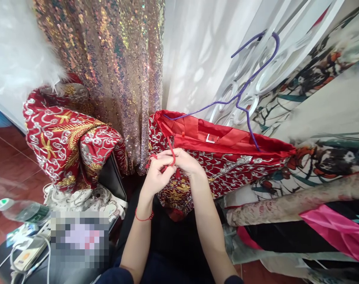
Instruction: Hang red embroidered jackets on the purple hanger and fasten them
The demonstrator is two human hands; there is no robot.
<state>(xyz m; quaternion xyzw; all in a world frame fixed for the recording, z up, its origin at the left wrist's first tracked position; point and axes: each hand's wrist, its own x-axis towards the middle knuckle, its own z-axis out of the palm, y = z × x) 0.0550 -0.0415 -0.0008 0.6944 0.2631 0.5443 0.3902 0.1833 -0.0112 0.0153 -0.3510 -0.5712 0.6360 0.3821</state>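
Note:
A red garment point(227, 165) embroidered in silver and gold hangs on a purple wire hanger point(244, 90), its red lining showing at the top. A thin red loop strap point(171, 148) runs from the lining down to my hands. My left hand point(157, 173), with a red string bracelet at the wrist, is closed and pinches the strap. Touching it, my right hand point(185, 161) is closed on the same strap, with the garment's front edge behind it.
Another red embroidered garment point(70, 142) lies draped over a black case at left. A sequinned gold fabric point(114, 71) hangs behind. A plastic bottle point(22, 211) and cables lie lower left. Floral fabrics point(321, 157) and a pink cloth point(339, 232) pile up on the right.

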